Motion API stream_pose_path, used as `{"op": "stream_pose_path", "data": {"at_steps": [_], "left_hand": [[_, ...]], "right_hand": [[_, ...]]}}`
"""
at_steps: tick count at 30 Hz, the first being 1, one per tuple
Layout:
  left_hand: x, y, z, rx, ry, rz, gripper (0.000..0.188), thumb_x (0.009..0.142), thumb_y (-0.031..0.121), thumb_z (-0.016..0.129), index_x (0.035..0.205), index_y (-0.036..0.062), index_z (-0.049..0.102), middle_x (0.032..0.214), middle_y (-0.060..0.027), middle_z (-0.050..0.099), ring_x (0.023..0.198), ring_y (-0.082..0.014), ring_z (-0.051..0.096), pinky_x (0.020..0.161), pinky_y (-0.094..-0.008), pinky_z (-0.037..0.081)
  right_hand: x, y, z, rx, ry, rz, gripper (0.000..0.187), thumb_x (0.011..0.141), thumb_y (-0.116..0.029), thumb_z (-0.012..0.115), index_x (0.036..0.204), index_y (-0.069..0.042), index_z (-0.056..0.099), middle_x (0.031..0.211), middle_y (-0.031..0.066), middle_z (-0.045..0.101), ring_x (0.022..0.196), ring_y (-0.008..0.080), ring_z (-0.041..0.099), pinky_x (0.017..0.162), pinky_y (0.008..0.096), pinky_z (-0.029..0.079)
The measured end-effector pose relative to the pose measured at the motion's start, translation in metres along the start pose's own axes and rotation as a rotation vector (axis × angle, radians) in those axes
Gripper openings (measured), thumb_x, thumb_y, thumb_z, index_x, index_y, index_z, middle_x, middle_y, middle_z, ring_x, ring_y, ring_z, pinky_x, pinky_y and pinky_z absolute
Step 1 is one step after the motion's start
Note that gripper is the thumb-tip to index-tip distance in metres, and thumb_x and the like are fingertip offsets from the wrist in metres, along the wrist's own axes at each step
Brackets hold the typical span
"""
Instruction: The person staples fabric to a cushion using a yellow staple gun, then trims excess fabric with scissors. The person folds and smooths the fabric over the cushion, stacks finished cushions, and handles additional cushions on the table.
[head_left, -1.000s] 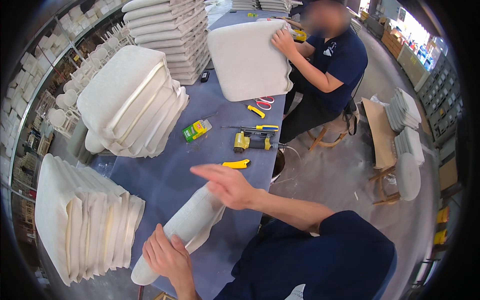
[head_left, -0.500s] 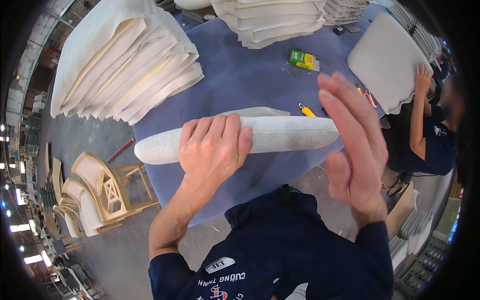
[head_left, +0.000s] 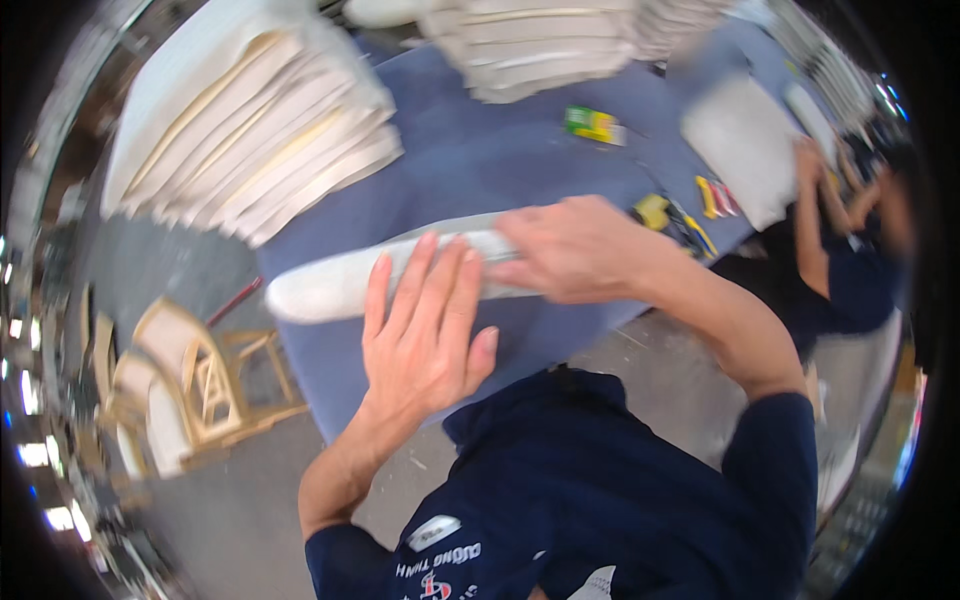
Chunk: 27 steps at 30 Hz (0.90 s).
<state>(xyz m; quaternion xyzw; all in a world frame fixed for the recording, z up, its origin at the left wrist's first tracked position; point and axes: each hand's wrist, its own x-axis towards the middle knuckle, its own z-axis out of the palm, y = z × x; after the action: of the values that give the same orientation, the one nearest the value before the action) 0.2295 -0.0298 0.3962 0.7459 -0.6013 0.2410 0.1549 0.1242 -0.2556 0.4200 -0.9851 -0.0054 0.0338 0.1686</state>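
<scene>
As seen from above through a head-worn fisheye camera, a person's two bare hands work at a long, pale, fabric-covered cushion (head_left: 325, 290) lying crosswise near the front edge of a blue-grey tabletop (head_left: 480, 150). The left hand (head_left: 425, 330) is spread wide, palm down, its straight fingers pointing away from the body across the cushion's middle, its thumb held out to the right, clear of the fabric. That elbow is bent, the forearm slanting up from the lower left. The right hand (head_left: 570, 250), blurred, meets the cushion's right part with its fingers curled inward; whether it grips cannot be told. Its forearm comes in from the right, elbow bent outward. Beyond the cushion, to the left, leans a stack of pale padded pieces (head_left: 260, 130); a green-and-yellow box (head_left: 594, 126) and a yellow tool (head_left: 652, 211) lie to the right.
</scene>
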Motion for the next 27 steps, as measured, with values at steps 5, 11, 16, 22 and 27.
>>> {"op": "stream_pose_path", "data": {"at_steps": [5, 11, 16, 22, 27], "left_hand": [[-0.008, 0.013, 0.041, 0.015, 0.099, -0.045, 0.054, 0.112, 0.041, 0.041, 0.131, -0.0025, 0.069, 0.124, -0.0195, 0.072, 0.118, -0.0375, 0.069, 0.113, -0.0554, 0.044], [-0.010, 0.034, 0.031, 0.021, -0.014, -0.108, 0.056, 0.114, 0.043, 0.034, 0.114, -0.0001, 0.070, 0.106, -0.0155, 0.074, 0.100, -0.0346, 0.070, 0.100, -0.0509, 0.048], [-0.013, 0.024, 0.043, 0.019, 0.055, -0.109, 0.055, 0.113, 0.043, 0.037, 0.108, 0.0034, 0.074, 0.099, -0.0112, 0.076, 0.094, -0.0320, 0.073, 0.102, -0.0485, 0.047], [-0.026, 0.034, 0.036, 0.048, 0.090, -0.193, 0.059, 0.111, 0.044, 0.032, 0.093, 0.0122, 0.079, 0.092, -0.0041, 0.078, 0.091, -0.0217, 0.074, 0.103, -0.0418, 0.044], [-0.038, 0.046, 0.045, 0.055, 0.093, -0.241, 0.060, 0.109, 0.043, 0.031, 0.086, 0.0159, 0.080, 0.086, -0.0017, 0.079, 0.087, -0.0200, 0.074, 0.106, -0.0406, 0.042]], "right_hand": [[-0.001, 0.000, 0.006, 0.009, -0.069, -0.149, 0.045, 0.105, -0.045, 0.055, 0.094, -0.005, 0.072, 0.085, 0.0191, 0.075, 0.087, 0.0420, 0.074, 0.066, 0.0523, 0.059], [0.033, 0.041, -0.010, 0.510, -0.276, -0.073, 0.063, 0.111, -0.056, 0.044, 0.122, -0.002, 0.076, 0.108, 0.0251, 0.077, 0.098, 0.0435, 0.074, 0.091, 0.0535, 0.057], [0.125, 0.154, 0.124, 0.418, -0.276, 0.038, 0.057, 0.109, -0.047, 0.054, 0.147, -0.006, 0.064, 0.143, 0.0225, 0.067, 0.135, 0.0393, 0.062, 0.115, 0.0497, 0.048], [0.175, 0.209, 0.250, 0.186, -0.181, 0.183, 0.062, 0.101, -0.041, 0.068, 0.149, -0.005, 0.058, 0.150, 0.0235, 0.061, 0.133, 0.0408, 0.063, 0.110, 0.0518, 0.052], [0.182, 0.178, 0.254, 0.183, -0.352, 0.288, 0.048, 0.101, -0.034, 0.066, 0.140, -0.006, 0.064, 0.144, 0.0234, 0.065, 0.130, 0.0394, 0.065, 0.105, 0.0524, 0.055]]}}
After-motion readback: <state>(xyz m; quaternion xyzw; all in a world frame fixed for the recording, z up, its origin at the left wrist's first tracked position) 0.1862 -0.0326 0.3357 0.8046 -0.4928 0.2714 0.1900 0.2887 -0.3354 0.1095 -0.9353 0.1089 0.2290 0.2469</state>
